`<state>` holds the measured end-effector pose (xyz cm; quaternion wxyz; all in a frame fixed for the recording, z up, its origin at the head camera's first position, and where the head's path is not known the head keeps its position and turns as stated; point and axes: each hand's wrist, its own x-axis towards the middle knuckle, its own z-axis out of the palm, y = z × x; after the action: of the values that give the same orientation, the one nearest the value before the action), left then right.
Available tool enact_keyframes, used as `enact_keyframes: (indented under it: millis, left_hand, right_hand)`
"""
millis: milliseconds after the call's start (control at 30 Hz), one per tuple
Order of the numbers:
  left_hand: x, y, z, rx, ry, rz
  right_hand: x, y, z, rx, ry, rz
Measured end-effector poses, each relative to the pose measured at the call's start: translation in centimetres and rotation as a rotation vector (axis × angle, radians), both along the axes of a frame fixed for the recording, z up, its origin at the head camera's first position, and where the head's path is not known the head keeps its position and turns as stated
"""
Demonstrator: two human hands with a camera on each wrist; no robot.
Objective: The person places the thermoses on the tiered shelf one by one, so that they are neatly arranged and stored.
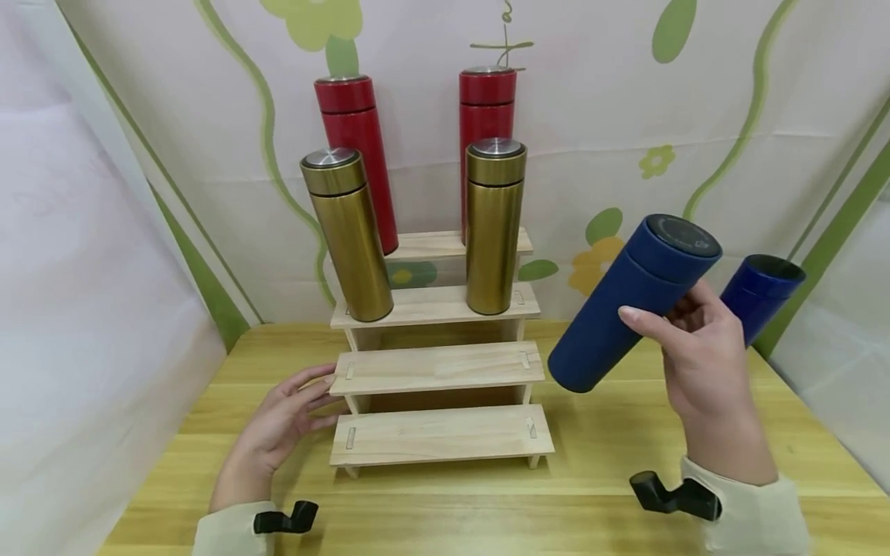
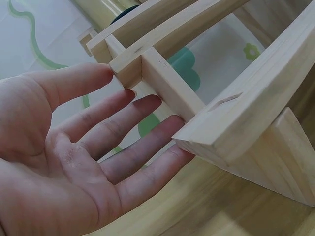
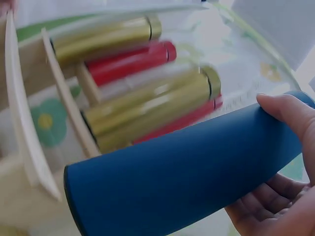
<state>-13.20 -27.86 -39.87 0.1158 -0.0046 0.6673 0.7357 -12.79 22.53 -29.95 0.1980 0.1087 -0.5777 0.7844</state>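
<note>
My right hand (image 1: 705, 363) grips a matte blue thermos flask (image 1: 626, 301), tilted and raised to the right of a stepped wooden rack (image 1: 438, 367). In the right wrist view this blue flask lies across the foreground, thumb on its near side. My left hand (image 1: 285, 425) is at the rack's left side, its fingertips (image 2: 170, 123) against the ends of the lower steps, fingers nearly straight. Two gold flasks (image 1: 351, 239) (image 1: 495, 232) stand on the rack's second-highest step. Behind them, two red flasks (image 1: 358, 154) (image 1: 487, 116) stand on the top step.
A glossy darker blue flask (image 1: 761, 289) stands behind my right hand, partly hidden by it. The rack rests on a yellowish wooden table (image 1: 445, 517). A pale cloth with printed flowers and vines (image 1: 577, 100) hangs behind, with white cloth at both sides.
</note>
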Motion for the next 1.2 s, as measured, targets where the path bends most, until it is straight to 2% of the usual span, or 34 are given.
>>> enact_keyframes:
  millis: [100, 200, 433, 567, 667, 967, 1200]
  left_hand:
    - [0.1, 0.1, -0.1, 0.001, -0.004, 0.012]
    - [0.1, 0.1, -0.1, 0.0, -0.007, 0.024]
    - [0.0, 0.1, -0.2, -0.001, -0.01, 0.028]
    - [0.1, 0.2, -0.2, 0.007, -0.015, 0.027]
    - [0.1, 0.2, -0.2, 0.012, -0.017, 0.034]
    - [0.1, 0.1, 0.2, -0.009, -0.027, 0.055]
    - [0.0, 0.2, 0.2, -0.025, -0.034, 0.061]
  right_hand:
    - [0.3, -2.0, 0.9, -0.011, 0.017, 0.033]
    - [0.3, -4.4, 1.5, 0.025, -0.003, 0.071]
    - [-0.2, -10.1, 1.8, 0.301, -0.041, 0.186]
    - [-0.8, -13.0, 2.1, 0.381, -0.058, 0.258]
    - [-1.1, -15.0, 2.3, 0.387, -0.068, 0.294]
    - [-2.4, -20.2, 2.1, 0.406, -0.06, 0.324]
    - [-3.1, -22.5, 1.5, 0.34, -0.086, 0.357]
